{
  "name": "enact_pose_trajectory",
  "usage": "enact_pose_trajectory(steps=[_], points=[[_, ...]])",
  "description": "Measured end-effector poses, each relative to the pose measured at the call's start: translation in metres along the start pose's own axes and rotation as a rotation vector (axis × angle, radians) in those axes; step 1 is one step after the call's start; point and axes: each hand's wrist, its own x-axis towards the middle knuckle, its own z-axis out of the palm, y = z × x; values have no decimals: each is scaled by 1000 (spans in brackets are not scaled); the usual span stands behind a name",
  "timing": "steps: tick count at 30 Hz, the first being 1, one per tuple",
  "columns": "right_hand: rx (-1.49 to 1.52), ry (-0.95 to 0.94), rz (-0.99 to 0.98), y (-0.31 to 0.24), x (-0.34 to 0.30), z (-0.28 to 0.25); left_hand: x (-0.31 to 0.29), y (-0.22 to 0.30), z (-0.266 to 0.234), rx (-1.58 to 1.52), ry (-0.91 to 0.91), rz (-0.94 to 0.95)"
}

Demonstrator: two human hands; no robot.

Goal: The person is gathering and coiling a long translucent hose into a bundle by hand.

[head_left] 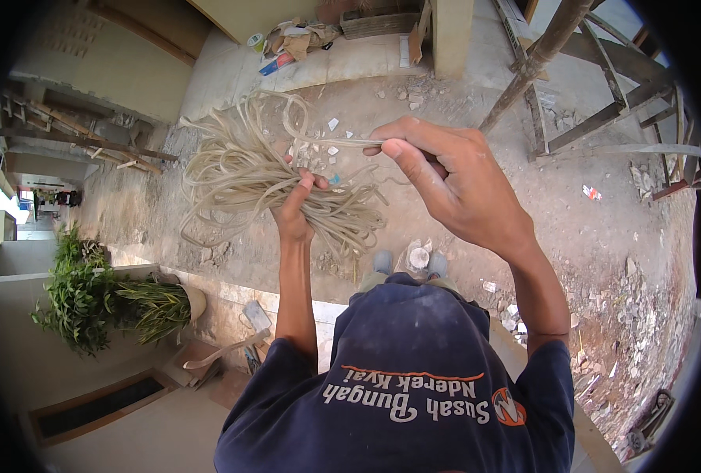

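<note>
A large looped bundle of pale, see-through hose [232,169] hangs spread out in front of me. My left hand [297,206] is wrapped round its middle, with loops fanning out on both sides. Up and to the right, my right hand [453,177] pinches a strand of the same hose between thumb and fingers. That strand runs from the bundle's top straight across to my right fingertips. A small blue bit [334,180] shows among the loops beside my left fingers. The far side of the bundle hides part of the left hand's grip.
Rubble [516,319] and broken pieces litter the dusty ground. Wooden scaffolding [571,94] stands at the far right. Green potted plants [90,292] are at the left, near a trowel-like tool [256,315] on a ledge. Sacks and scraps [299,39] lie at the far wall.
</note>
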Motion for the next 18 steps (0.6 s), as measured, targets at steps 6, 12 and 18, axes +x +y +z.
enact_pose_trajectory(steps=[6, 12, 18], points=[[-179, 61, 114, -5, -17, 35, -5, -2, 12, -82, -90, 95], [-120, 102, 157, -17, -35, 78, -18, -7, 16, 170, -29, 194], [-65, -75, -55, -41, -50, 60, -16, -9, 17, 353, 43, 370]])
